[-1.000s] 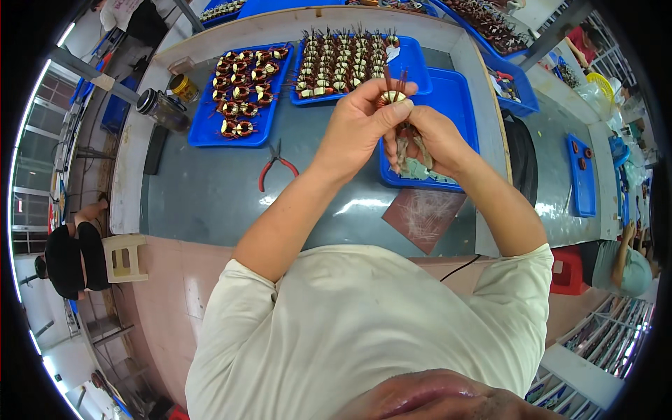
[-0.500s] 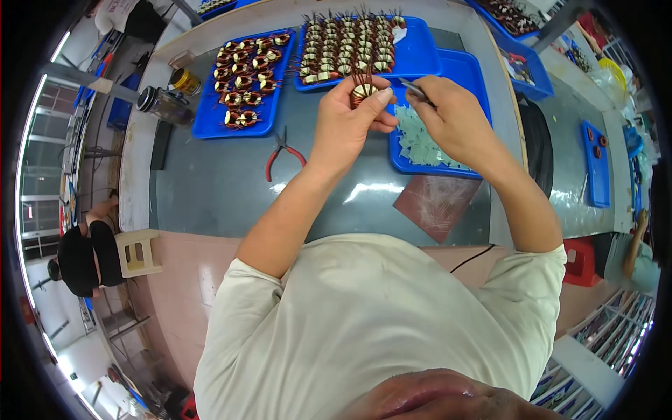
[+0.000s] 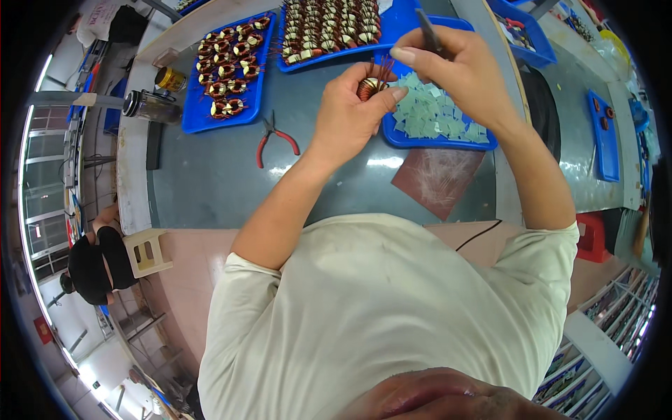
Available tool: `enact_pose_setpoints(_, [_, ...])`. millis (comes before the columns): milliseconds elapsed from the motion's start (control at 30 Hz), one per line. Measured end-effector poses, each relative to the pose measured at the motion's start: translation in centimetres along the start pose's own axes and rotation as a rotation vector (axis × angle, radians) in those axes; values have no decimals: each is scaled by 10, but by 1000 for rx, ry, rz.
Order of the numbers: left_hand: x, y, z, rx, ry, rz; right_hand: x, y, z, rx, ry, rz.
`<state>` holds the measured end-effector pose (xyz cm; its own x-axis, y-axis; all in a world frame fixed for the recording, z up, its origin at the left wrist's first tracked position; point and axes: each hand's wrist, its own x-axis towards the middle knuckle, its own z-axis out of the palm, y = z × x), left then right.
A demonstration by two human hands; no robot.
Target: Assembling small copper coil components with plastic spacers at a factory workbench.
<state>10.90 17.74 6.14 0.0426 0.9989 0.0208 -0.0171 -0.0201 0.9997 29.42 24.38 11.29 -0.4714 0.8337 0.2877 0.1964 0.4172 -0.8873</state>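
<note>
My left hand (image 3: 344,115) is closed around a toroidal coil (image 3: 369,89) wound in copper-coloured wire, with loose wire ends sticking up. To its right, my right hand (image 3: 470,78) is raised and grips a slim dark metal tool (image 3: 427,31) pointing up and away; its exact kind is unclear. Under and between the hands is a blue tray (image 3: 442,144) holding many pale green thin pieces (image 3: 430,112). Pliers with red handles (image 3: 276,140) lie on the grey table, left of my left forearm.
Finished-looking coils fill two blue trays, the left tray (image 3: 260,87) and the far middle tray (image 3: 297,68). A scratched reddish-brown sheet (image 3: 439,180) lies at the front right. A jar (image 3: 170,79) and a bottle (image 3: 150,105) stand left. Another person (image 3: 105,262) sits beyond.
My right hand has lifted the metal tool away from the coil, up and to the right. The coil stays in my left hand, turned a little. The view has shifted slightly.
</note>
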Motion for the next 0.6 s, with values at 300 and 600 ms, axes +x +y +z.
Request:
enact_pose_setpoints(300, [-5,-15,-1,185,-60,46,0,12,2,-15,-277,135])
enact_pose_setpoints(600, [-8,-10,-7,344,-215,-75,-10,-6,18,-112,-259,106])
